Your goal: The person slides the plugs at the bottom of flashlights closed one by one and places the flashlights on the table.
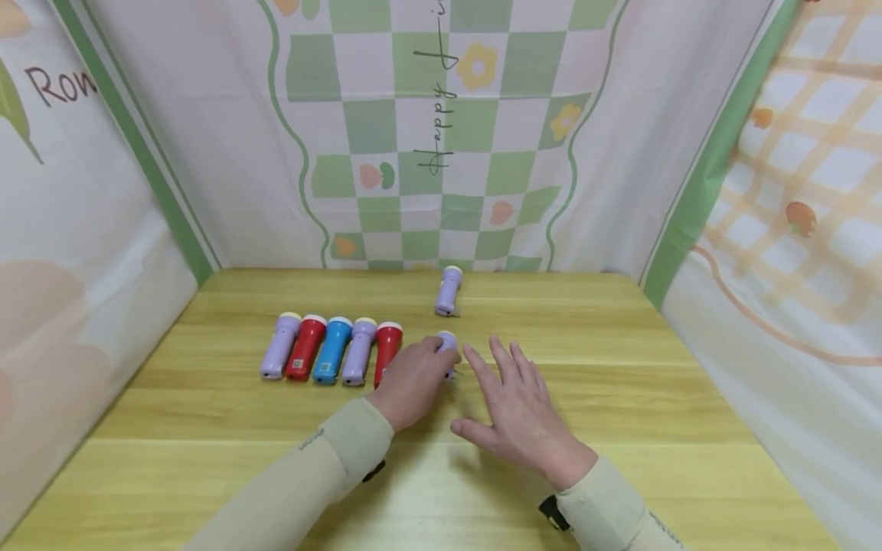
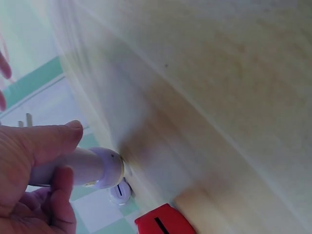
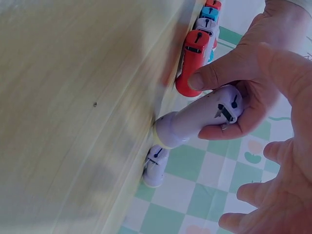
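Observation:
In the head view my left hand (image 1: 412, 383) grips a light purple flashlight (image 1: 447, 340), mostly covered by the fingers there. The right wrist view shows this flashlight (image 3: 202, 114) tilted, its wide head down by the tabletop, with thumb and fingers around the body. My right hand (image 1: 518, 417) hovers just to the right, fingers spread, holding nothing. Just left of my left hand lies a red flashlight (image 1: 388, 346), its lower end partly covered. Farther back on the table is another purple flashlight (image 1: 449, 291).
A row of flashlights runs along the left of the wooden table (image 1: 620, 459): purple (image 1: 279, 348), red (image 1: 305, 350), blue (image 1: 333, 352), purple (image 1: 360, 353), then the red one by my hand. Patterned cloth (image 1: 441, 184) hangs behind the table and at both sides.

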Tool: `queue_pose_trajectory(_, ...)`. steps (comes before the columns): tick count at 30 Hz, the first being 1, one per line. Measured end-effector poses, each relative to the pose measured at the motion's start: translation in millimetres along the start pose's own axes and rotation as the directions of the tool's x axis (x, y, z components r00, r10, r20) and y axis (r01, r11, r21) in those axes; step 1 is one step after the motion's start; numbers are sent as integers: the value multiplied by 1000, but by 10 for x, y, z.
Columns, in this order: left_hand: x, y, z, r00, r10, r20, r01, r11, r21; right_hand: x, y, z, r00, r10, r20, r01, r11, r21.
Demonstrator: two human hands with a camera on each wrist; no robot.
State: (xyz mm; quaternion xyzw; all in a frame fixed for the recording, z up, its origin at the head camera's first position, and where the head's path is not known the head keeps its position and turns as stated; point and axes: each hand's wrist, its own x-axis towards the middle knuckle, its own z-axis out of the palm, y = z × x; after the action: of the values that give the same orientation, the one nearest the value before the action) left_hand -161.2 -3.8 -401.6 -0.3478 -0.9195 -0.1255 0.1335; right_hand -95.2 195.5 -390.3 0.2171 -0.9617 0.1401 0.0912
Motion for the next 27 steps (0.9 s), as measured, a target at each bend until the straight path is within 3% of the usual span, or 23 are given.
queue_pose_trajectory(16, -34, -49, 2, 995, 8, -96, -13, 999, -49, -4, -4, -15, 1000, 1, -7, -1, 1000, 15)
queue_pose_trajectory(27, -90, -50, -21, 992, -18, -121, 8, 996, -85, -5, -7, -23, 1000, 6, -5, -5, 1000, 15)
